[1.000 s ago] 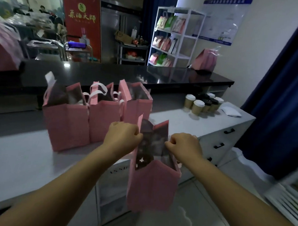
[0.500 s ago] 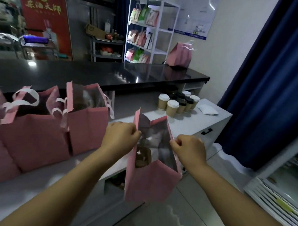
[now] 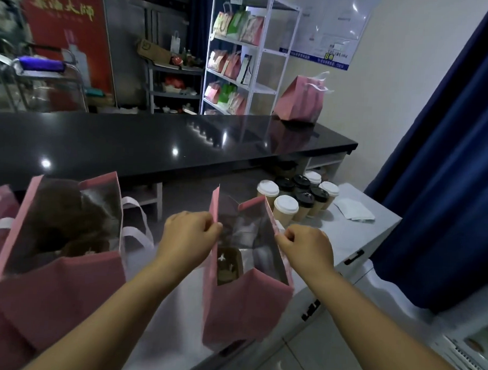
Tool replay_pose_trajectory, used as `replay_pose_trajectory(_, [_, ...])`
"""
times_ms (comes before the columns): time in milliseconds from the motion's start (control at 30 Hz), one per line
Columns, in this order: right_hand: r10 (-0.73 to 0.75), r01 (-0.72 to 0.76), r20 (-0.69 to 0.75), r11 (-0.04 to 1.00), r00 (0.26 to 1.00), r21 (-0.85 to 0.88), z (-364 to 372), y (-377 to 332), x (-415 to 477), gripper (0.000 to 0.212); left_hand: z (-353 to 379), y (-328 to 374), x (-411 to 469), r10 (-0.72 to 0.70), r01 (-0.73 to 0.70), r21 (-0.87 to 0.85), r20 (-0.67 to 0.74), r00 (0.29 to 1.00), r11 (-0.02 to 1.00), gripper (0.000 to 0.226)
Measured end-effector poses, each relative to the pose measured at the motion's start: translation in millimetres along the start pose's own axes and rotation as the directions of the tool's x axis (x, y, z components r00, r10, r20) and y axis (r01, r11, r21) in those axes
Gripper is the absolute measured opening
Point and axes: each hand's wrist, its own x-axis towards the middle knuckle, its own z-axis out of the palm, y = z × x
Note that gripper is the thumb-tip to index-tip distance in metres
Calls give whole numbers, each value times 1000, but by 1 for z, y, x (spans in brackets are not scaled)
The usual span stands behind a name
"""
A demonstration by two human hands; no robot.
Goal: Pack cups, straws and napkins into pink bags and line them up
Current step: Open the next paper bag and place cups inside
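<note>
item: open pink paper bag (image 3: pixel 246 305) at near edge of grey surface (image 3: pixel 355 234), base contact unclear | left hand (image 3: pixel 188 239), right hand (image 3: pixel 304 247): grip pinching opposite rim sides | risk: loaded bag tips off edge if released

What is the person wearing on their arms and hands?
Nothing that shows. The left hand and right hand are bare: no gloves, rings or bracelets in view. The left forearm and right forearm are bare too: no sleeves, no watch.
</note>
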Motion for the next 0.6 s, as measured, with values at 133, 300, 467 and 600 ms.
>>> replay_pose_trajectory(133, [2, -4, 29, 999, 1000, 44, 20, 9, 52, 32, 19, -6, 36, -36, 36, 1, -3, 999, 999, 34])
replay_pose_trajectory(300, [-93, 86, 74, 991, 993, 100, 44, 18, 113, 32, 41, -6, 72, -103, 105, 28, -72, 992, 994, 33])
replay_pose_trajectory(467, [-237, 215, 111, 961, 965, 175, 64, 35, 170, 32, 62, 3, 104, -239, 245, 21, -151, 959, 969, 31])
replay_pose_trajectory(600, [-321, 290, 97, 926, 942, 242, 74, 55, 213, 48, 79, 12, 123, -348, 352, -4, -171, 922, 936, 30])
